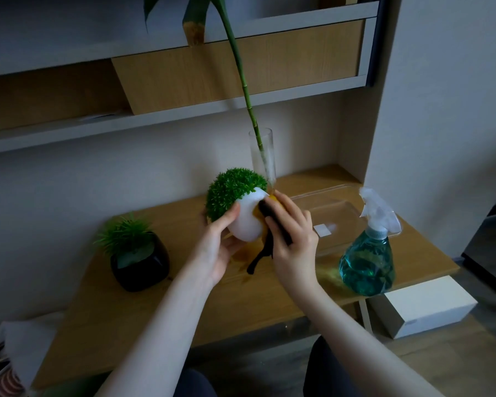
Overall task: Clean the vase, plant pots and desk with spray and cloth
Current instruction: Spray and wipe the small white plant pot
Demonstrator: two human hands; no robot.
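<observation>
The left hand (222, 247) holds a white egg-shaped plant pot (248, 222) lifted off the wooden desk (161, 305) and tipped to the left, thumb over its front and fingers wrapped behind beneath the round green topiary ball (231, 190). The right hand (294, 239) presses a yellow-and-black cloth (269, 222) against the pot's right flank, fingers curled over the cloth, with a dark tail of it hanging toward the desk.

The main risk, as I judge it, is the smooth pot slipping: the hold is a one-hand cradle on a rounded, possibly damp surface, and a hard rub from the right could push it out of the palm onto the desk. Just behind the hands stands the tall clear glass vase (262, 156) with its bamboo stalk (241, 81) (narrow and top-heavy, leaning already), so a wide wiping stroke or a raised elbow could knock it over. The dangling cloth end could also drag across the desk and catch.

The black pot (139, 262) with its spiky green plant sits to the left, well apart. The blue-filled spray bottle (368, 253) stands near the right edge of the desk, beside a clear plastic tray (341, 202); a careless reach might send it off.
</observation>
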